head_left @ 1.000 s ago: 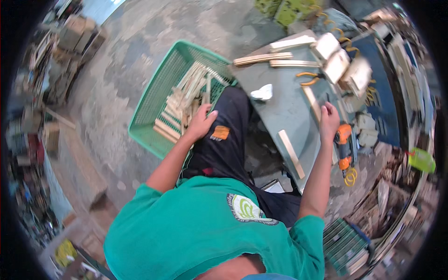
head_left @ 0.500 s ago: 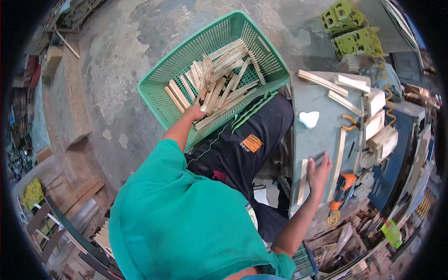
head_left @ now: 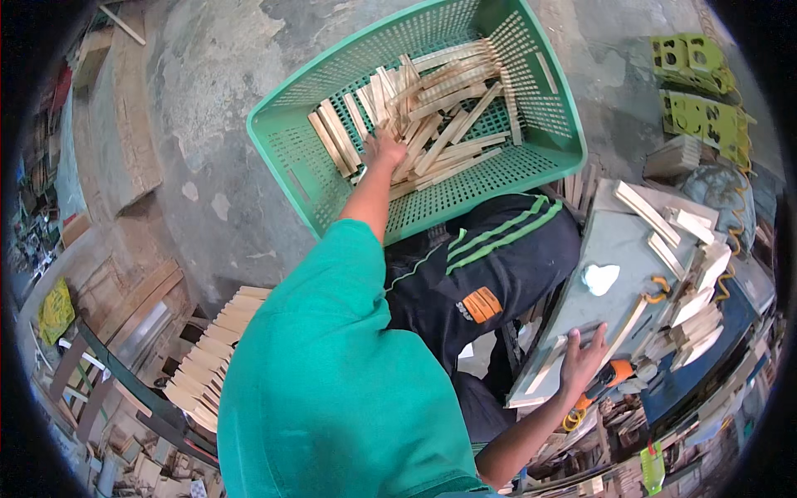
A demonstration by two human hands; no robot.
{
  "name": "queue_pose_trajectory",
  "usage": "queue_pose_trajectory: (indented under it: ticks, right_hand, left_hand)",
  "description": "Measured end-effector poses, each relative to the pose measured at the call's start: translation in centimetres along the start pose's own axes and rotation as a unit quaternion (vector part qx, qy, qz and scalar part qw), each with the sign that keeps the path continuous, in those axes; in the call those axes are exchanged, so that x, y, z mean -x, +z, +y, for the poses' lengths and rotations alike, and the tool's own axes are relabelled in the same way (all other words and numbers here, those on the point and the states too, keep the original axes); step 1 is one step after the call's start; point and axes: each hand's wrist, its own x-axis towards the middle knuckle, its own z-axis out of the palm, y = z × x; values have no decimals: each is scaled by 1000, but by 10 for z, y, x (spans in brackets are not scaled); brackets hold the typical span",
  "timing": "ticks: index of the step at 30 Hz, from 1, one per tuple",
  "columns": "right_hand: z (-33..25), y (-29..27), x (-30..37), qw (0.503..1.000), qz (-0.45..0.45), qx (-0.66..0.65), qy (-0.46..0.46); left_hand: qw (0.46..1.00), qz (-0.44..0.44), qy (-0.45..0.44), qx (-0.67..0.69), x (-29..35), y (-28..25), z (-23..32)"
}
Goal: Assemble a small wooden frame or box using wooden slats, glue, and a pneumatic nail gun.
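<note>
My left hand [head_left: 384, 149] reaches down into a green plastic basket [head_left: 286, 137], fingers apart over a heap of pale wooden strips [head_left: 452, 83]. It touches the strips or is just above them; I cannot tell which. To the right, my right hand [head_left: 583, 358] is open over a grey work table [head_left: 573, 303], thumb and fingers spread and nothing in them. It lies between a short wooden strip [head_left: 545, 365] and a longer wooden strip [head_left: 624, 328]. Close to its fingertips, partly behind the hand, is an orange and black power tool [head_left: 610, 378].
On the table lie a white lump [head_left: 599, 279], orange-handled pliers [head_left: 658, 288] and more strips [head_left: 647, 212], with stacked wood blocks [head_left: 697, 328] along the right edge. Yellow-green crates [head_left: 706, 124] stand at far right. Notched wooden pieces [head_left: 207, 357] line up at my left.
My left hand has moved farther into the basket and its fingers have spread. My right hand stays open over the table. The whole view has shifted, with basket and table now tilted differently.
</note>
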Motion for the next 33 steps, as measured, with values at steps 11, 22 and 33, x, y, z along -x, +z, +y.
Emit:
queue_pose_trajectory:
  ticks: [11, 22, 33]
  right_hand:
    - [3, -2, -1, 1000, 1, 22, 3]
    - [3, -2, 2, 1000, -14, 10, 16]
    - [-3, -3, 3, 999, -17, -30, 32]
  left_hand:
    - [983, 70, -57, 159, -35, 49, -70]
    - [898, 74, -177, 396, -85, -6, -75]
    - [950, 101, -202, 216, -81, 8, -56]
